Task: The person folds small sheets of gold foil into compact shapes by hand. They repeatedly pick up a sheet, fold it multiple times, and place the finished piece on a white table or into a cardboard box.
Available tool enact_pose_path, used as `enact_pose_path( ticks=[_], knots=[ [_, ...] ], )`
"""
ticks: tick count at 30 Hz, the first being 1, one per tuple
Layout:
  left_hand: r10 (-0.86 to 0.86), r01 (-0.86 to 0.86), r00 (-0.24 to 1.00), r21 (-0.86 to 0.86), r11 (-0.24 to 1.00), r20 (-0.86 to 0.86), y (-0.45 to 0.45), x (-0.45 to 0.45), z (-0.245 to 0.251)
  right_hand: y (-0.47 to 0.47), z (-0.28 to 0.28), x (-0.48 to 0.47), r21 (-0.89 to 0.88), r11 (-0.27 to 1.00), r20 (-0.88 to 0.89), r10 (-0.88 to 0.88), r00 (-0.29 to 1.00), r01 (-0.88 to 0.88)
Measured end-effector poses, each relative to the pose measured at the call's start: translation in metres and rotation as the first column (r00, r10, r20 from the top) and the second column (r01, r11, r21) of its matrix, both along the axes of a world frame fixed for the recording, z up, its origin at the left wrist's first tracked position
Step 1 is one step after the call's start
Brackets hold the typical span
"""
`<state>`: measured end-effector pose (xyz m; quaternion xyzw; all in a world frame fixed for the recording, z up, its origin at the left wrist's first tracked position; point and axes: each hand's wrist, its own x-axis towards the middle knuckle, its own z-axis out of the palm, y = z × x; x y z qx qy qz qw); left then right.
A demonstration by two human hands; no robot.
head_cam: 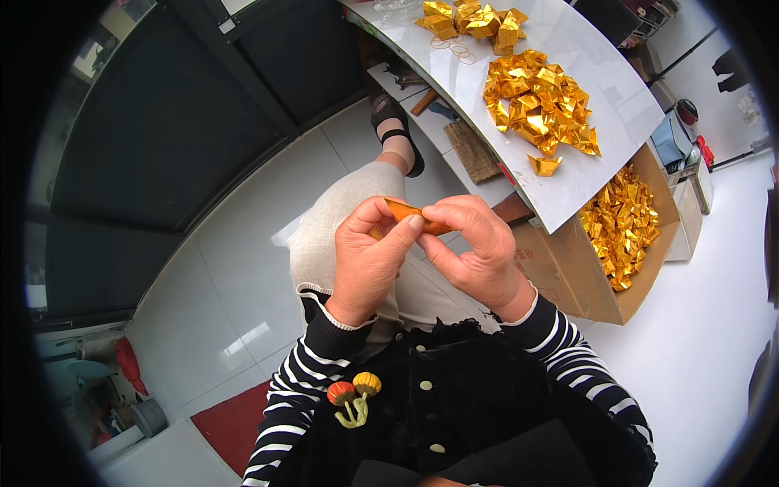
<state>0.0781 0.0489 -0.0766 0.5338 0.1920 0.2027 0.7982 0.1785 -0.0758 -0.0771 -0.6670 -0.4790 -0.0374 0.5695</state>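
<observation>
A folded piece of gold foil paper [401, 210] is pinched between both hands above the lap. My left hand [372, 255] holds its left part with thumb and fingers, and my right hand [478, 249] grips its right end between thumb and forefinger. The fingers hide much of the piece. Beyond the hands, on the white tabletop [608, 79], lies a heap of folded gold foil ingots [535, 100], with a single foil ingot [544, 165] nearer the table's corner. Larger gold foil pieces [481, 21] stand at the far end beside several rubber bands [461, 52].
An open cardboard box [560, 268] full of gold foil ingots [621, 231] stands under the table's right corner. A lower shelf holds a bristle brush [471, 152]. Dark panels [158, 109] rise at the left, and a red mat [234, 426] lies on the tiled floor.
</observation>
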Motion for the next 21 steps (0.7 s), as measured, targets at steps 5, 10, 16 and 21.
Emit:
enact_pose_path(
  ticks=[5,10,16,21],
  knots=[
    [-0.014,0.014,0.999,0.011,1.000,-0.031,0.0007,-0.0004,-0.0010,0.0027,-0.0035,0.0037,0.072,0.997,0.012,0.020,1.000,-0.021],
    [-0.015,0.016,1.000,0.023,1.000,-0.022,-0.0004,0.0005,-0.0012,0.0029,-0.0035,0.0059,0.059,0.998,0.164,-0.015,0.986,0.005],
    [-0.038,0.039,0.999,0.040,0.998,-0.019,-0.0002,-0.0009,-0.0009,0.0019,-0.0040,0.0047,0.037,0.999,-0.003,0.031,1.000,-0.031],
    [-0.019,0.008,0.998,0.202,0.979,0.052,-0.0051,0.0013,-0.0072,-0.0041,-0.0036,0.0096,-0.007,0.986,-0.423,0.146,0.894,-0.164]
  ],
)
